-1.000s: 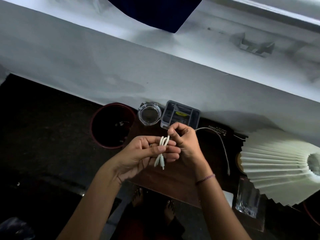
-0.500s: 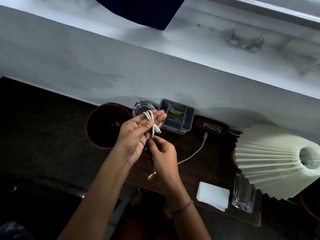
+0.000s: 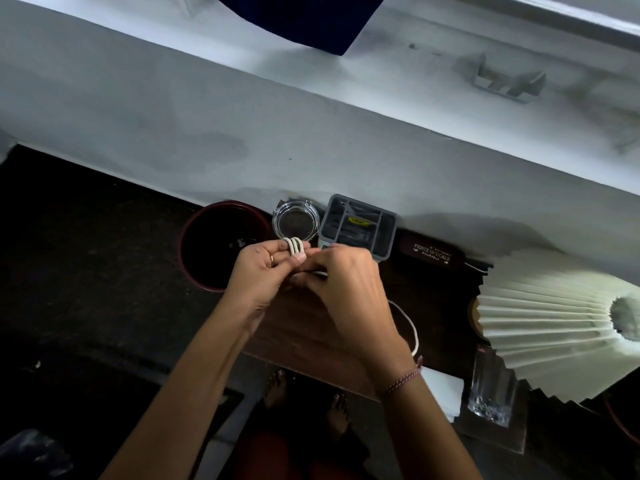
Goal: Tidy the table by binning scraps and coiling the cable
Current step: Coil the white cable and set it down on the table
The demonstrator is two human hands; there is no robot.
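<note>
A white cable (image 3: 294,244) is folded into several loops that stick up from my left hand (image 3: 261,271), which is closed around the bundle above the brown table (image 3: 301,327). My right hand (image 3: 349,289) sits just to the right, touching the left, and pinches the cable where it leaves the loops. The loose tail (image 3: 410,327) curves out from under my right wrist and lies on the table. A dark red round bin (image 3: 221,245) stands to the left of the table, with small pale scraps inside.
Along the wall stand a clear glass ashtray (image 3: 294,220), a grey compartment organiser (image 3: 358,225) and a dark spectacle case (image 3: 431,252). A pleated white lampshade (image 3: 554,323), a drinking glass (image 3: 491,386) and a white tissue (image 3: 446,389) sit at the right.
My right hand has risen from below my left hand to beside it, carrying the cable up around the bundle. The free tail on the table is shorter and now trails under my right wrist.
</note>
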